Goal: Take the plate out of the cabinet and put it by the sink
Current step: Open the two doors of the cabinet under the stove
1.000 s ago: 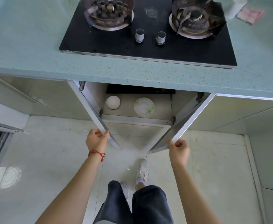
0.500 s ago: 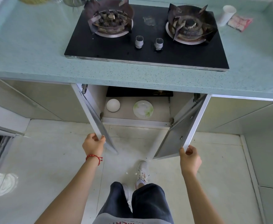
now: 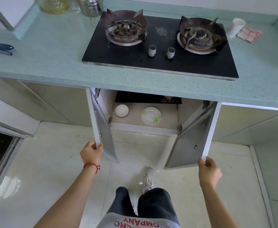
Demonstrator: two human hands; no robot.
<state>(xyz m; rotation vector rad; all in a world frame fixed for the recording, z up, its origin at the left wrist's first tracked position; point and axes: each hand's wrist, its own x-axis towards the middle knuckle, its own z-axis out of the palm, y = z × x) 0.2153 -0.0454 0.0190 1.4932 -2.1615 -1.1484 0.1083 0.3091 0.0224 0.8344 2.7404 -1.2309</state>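
The left hand (image 3: 90, 152) is closed on the lower edge of the left grey cabinet door (image 3: 102, 129), and the right hand (image 3: 209, 170) is closed on the lower corner of the right grey cabinet door (image 3: 192, 140); both doors stand swung open. The round white plate with green markings (image 3: 151, 116) lies flat on the cabinet floor (image 3: 135, 120) near its front edge, right of a round white upturned bowl (image 3: 121, 110), beneath the speckled green tabletop (image 3: 52, 63) that carries the black two-burner gas stove (image 3: 159, 63)
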